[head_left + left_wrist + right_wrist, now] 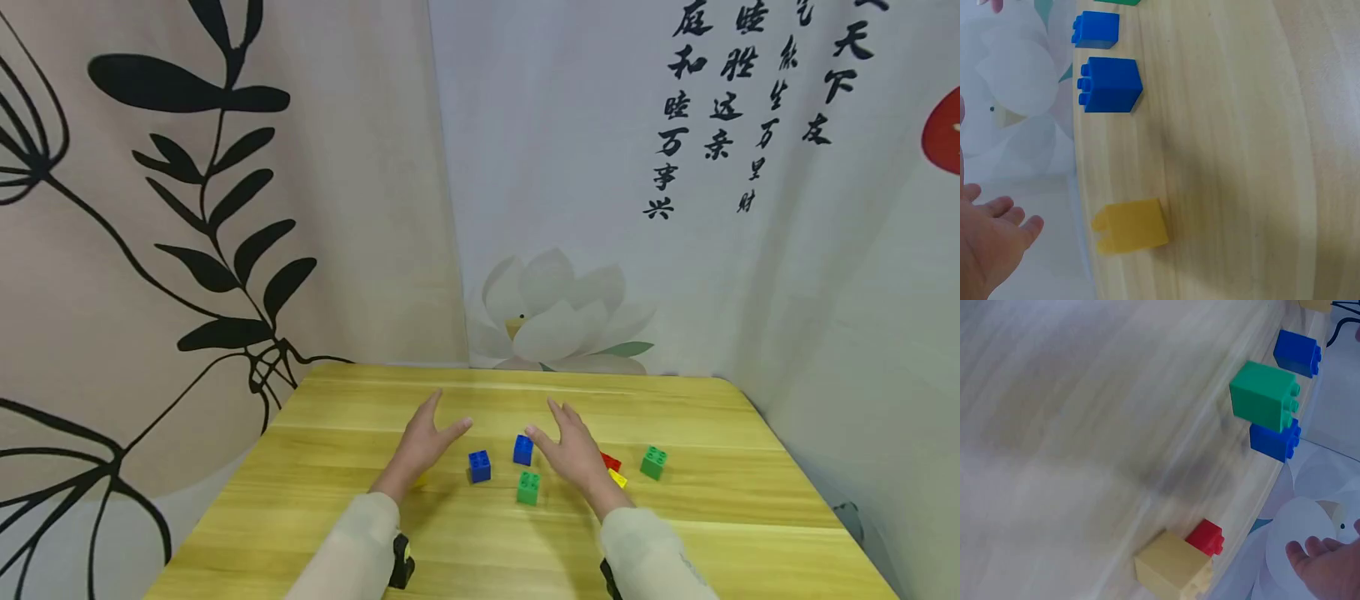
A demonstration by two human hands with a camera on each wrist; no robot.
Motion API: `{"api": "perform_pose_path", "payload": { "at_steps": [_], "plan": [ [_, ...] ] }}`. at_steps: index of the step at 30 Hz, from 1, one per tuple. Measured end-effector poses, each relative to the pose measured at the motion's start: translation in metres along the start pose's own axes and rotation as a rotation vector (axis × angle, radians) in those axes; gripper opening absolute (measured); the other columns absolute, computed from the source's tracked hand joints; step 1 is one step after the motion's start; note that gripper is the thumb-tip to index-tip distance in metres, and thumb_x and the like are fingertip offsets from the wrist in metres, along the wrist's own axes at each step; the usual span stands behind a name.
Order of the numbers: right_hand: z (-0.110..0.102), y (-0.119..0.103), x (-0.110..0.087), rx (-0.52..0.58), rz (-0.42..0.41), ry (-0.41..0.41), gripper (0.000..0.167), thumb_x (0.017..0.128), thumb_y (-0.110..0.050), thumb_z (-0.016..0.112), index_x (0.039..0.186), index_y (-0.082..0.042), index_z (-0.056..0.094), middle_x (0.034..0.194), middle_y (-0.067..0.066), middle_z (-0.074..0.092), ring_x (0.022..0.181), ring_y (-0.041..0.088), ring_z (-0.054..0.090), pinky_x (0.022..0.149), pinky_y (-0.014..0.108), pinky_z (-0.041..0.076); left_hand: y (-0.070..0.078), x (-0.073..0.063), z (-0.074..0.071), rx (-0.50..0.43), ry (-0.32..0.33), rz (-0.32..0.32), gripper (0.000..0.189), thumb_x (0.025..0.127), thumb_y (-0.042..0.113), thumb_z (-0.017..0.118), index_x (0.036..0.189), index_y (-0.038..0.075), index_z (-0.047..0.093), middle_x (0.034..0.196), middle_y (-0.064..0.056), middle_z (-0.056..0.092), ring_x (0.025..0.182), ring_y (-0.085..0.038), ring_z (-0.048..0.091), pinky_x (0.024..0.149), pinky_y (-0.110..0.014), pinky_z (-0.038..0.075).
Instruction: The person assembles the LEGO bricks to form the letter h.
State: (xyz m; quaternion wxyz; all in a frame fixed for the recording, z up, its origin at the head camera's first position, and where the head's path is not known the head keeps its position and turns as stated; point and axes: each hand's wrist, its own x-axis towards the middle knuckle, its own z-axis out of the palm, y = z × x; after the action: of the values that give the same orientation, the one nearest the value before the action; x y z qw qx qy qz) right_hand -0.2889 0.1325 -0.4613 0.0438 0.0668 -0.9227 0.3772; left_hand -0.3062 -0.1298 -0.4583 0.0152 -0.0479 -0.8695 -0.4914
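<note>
Noting both hands with nothing held: left hand [422, 442] and right hand [577, 456] reach forward over the tabletop [480, 558], well apart, fingers extended and thumbs set wide, pointing inward. Wrist views agree: no block in either grasp.

Positions, head view. Three blocks sit in the gap between the hands: left blue block [479, 468], second blue block [523, 451] to its right and a little farther off, and middle green block [528, 489] on the near side of the second blue. They stand apart from one another, studs up.

Key relation: left blue lies to the right of the left thumb and slightly nearer the person, so left is the closer hand. Second blue and middle green lie to the left of the right palm, so right is closer there. The right thumb overlaps second blue's edge in the head view; in the right wrist view the fingers are clear of it. Long axis: blocks look near-cubic, none to be read with confidence.

Outer pieces: left yellow block [1132, 226], mostly hidden under the left wrist from above; red block [611, 461] and right yellow block [617, 478] close together beside the right wrist, partly covered; outer green block [654, 462] farther right. Height of hands above wood: cannot tell.
</note>
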Motion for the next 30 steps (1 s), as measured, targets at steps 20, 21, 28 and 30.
{"api": "perform_pose_path", "payload": {
  "at_steps": [20, 21, 28, 30],
  "plan": [
    [0.019, 0.009, -0.023, 0.275, 0.122, 0.010, 0.069, 0.099, -0.047, 0.057, 0.151, -0.006, 0.039, 0.149, 0.020, 0.044, 0.132, 0.042, 0.044, 0.105, 0.059, 0.037, -0.013, -0.009, 0.027, -0.165, 0.017, -0.072, 0.091, 0.087, 0.050, 0.072, 0.156, 0.008, 0.029, 0.155, -0.021, 0.034, 0.141, -0.043, 0.031, 0.106, -0.059, 0.035],
    [0.020, 0.010, -0.025, 0.279, 0.125, 0.010, 0.069, 0.099, -0.049, 0.056, 0.151, -0.006, 0.040, 0.148, 0.021, 0.045, 0.132, 0.042, 0.044, 0.104, 0.059, 0.038, -0.015, -0.010, 0.029, -0.167, 0.015, -0.076, 0.090, 0.087, 0.049, 0.073, 0.155, 0.008, 0.029, 0.154, -0.021, 0.035, 0.140, -0.043, 0.032, 0.106, -0.059, 0.036],
    [0.031, 0.020, -0.033, 0.290, 0.143, 0.019, 0.067, 0.099, -0.047, 0.056, 0.148, -0.003, 0.043, 0.145, 0.021, 0.048, 0.127, 0.042, 0.049, 0.100, 0.057, 0.043, -0.023, -0.013, 0.044, -0.186, 0.014, -0.111, 0.087, 0.086, 0.043, 0.076, 0.153, 0.007, 0.034, 0.150, -0.023, 0.040, 0.137, -0.042, 0.038, 0.103, -0.056, 0.041],
    [0.033, 0.022, -0.035, 0.308, 0.154, 0.020, 0.068, 0.099, -0.049, 0.057, 0.147, -0.003, 0.045, 0.143, 0.022, 0.049, 0.125, 0.042, 0.050, 0.099, 0.056, 0.044, -0.025, -0.015, 0.048, -0.196, 0.015, -0.114, 0.085, 0.087, 0.039, 0.077, 0.153, 0.006, 0.034, 0.149, -0.023, 0.040, 0.136, -0.043, 0.038, 0.104, -0.055, 0.040]
  ]
}}
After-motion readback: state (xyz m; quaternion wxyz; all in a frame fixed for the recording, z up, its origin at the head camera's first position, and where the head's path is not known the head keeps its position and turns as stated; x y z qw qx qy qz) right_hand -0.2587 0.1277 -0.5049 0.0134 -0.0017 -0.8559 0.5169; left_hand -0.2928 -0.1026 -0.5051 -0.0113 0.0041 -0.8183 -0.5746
